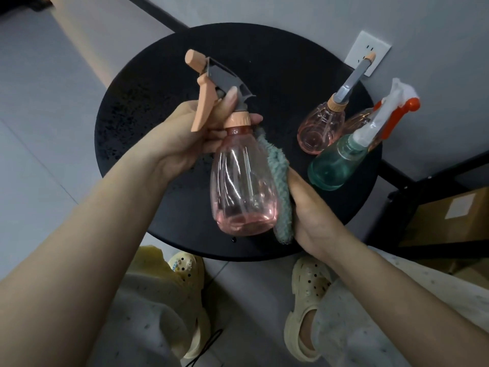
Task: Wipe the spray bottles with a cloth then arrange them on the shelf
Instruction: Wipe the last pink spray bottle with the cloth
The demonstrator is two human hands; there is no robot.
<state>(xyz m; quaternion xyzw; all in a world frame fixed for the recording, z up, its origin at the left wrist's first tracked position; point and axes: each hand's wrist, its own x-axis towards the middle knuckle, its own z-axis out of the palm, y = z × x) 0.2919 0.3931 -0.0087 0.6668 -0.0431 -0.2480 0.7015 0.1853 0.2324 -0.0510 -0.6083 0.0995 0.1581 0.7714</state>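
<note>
L hand [195, 133] grips pink bottle [244, 186] at neck above table [148, 102]; R hand [309, 207] presses cloth [281, 186] on its side.

Bare left half of the round table [137, 107]; three spray bottles [333, 165] crowd its right.

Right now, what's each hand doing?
Left hand: grips the clear pink plastic spray bottle by its neck.
Right hand: holds the grey-green fuzzy cloth against it.
</note>
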